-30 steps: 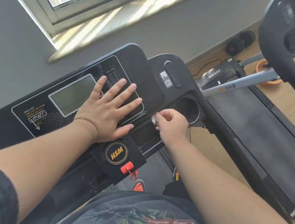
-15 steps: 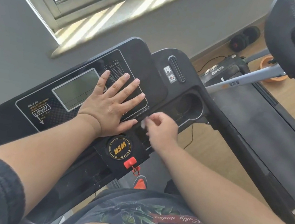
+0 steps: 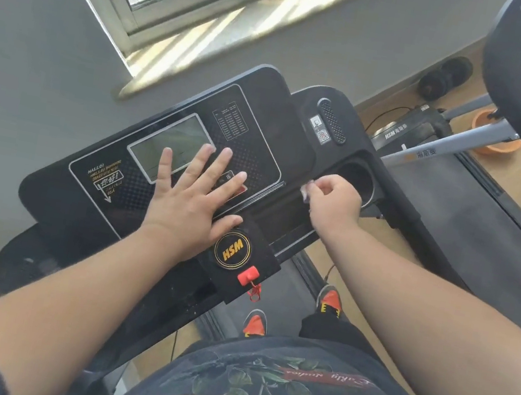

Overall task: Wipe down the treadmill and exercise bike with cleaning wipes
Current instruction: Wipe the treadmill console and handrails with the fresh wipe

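Black plastic treadmill console point(image 3: 265, 121), matte, with grey display panel point(image 3: 171, 145) and printed button field.

Item 1. Left hand point(image 3: 194, 198): flat on the console face, fingers spread wide and straight, holding nothing. Fingertips overlap the display's corner; the thumb lies just beside the round HSM badge point(image 3: 233, 250). Judged to be bracing the console.

Item 2. Right hand point(image 3: 335, 198): fingers curled, pinching a small white cleaning wipe point(image 3: 306, 191). Only a crumpled edge of the wipe shows at the fingertips; the rest is hidden inside the grip.

Item 3. Recessed tray point(image 3: 283, 217): a shallow dark slot directly beneath the right hand's fingertips. Whether the wipe touches it cannot be told.

Item 4. Cup holder point(image 3: 358, 179): round well just beyond the right hand's knuckles.

Item 5. Red safety key point(image 3: 248, 273): below the left hand's thumb, past the badge, cord hanging.

Handling notes (judgement):
- Step in hand appears to be wiping the tray and its raised edges.
- Unfold more wipe; the wad exposed looks too small to cover much surface per stroke.
- Draw along the slot's length, then run the corners, where dust would collect.
- Cup holder is the natural next stop, being nearest.
- Keep the left palm's weight off the buttons, and avoid snagging the key cord.
- Exercise bike: cannot be identified in view.
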